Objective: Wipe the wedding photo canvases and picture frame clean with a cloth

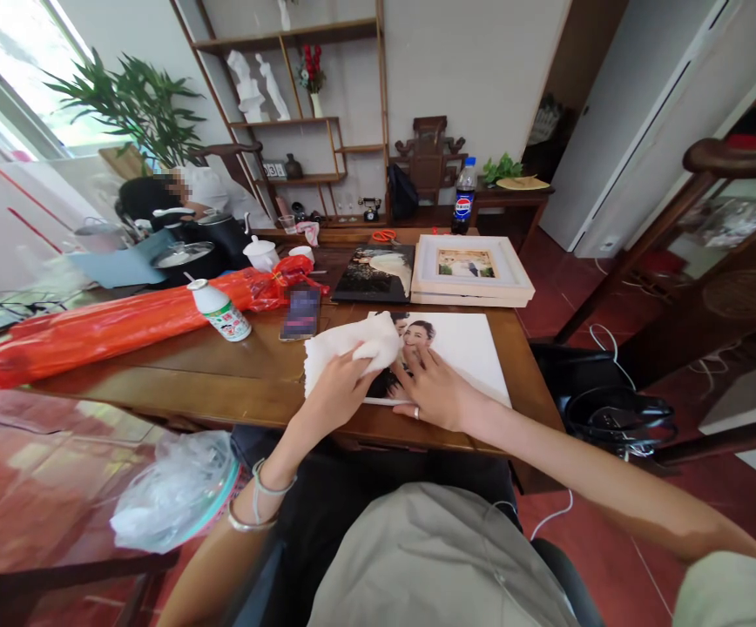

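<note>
A white-bordered photo print (466,348) lies flat on the wooden table (234,374) in front of me. My left hand (339,392) grips a white cloth (345,344) and presses it onto the print's left part. My right hand (434,387) rests flat on the print with fingers spread, a ring on one finger, right beside the cloth.
Behind the print lie a dark photo (378,273) and a white framed picture (473,268). A phone (300,313), a small white bottle (221,309) and a long orange plastic bag (91,331) sit to the left. A Pepsi bottle (463,197) stands at the back. A person sits at far left.
</note>
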The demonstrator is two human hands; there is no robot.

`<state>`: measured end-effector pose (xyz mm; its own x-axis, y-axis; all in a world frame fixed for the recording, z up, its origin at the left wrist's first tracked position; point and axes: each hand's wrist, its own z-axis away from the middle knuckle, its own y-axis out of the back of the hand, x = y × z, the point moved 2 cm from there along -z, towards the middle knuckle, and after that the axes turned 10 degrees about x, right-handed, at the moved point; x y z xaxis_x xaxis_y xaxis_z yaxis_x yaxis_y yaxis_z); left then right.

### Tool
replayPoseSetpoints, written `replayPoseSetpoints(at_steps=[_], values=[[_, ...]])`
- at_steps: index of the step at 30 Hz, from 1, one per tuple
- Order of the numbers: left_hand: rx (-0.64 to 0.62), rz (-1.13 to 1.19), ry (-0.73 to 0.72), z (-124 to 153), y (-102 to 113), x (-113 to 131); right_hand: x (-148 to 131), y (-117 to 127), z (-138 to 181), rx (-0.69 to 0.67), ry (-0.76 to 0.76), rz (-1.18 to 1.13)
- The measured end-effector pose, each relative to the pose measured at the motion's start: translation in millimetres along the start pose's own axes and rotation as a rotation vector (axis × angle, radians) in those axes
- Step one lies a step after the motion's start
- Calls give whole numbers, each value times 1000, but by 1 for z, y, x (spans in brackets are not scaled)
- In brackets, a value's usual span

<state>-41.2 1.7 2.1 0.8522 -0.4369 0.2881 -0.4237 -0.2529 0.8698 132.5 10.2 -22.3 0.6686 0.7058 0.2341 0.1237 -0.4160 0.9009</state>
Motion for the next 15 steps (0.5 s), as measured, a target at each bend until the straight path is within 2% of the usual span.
replayPoseSetpoints(at_steps=[4, 8, 11, 15], values=[[26, 204, 54, -2, 7, -15, -13, 10, -6, -47, 116, 114], [158, 456, 354, 4, 16, -41, -21, 20, -8, -35, 161, 131], [175, 702, 572, 12, 13, -60, -22, 24, -8, -31, 206, 113], [188, 878, 655, 16, 7, -73, -21, 26, -6, -63, 209, 105]])
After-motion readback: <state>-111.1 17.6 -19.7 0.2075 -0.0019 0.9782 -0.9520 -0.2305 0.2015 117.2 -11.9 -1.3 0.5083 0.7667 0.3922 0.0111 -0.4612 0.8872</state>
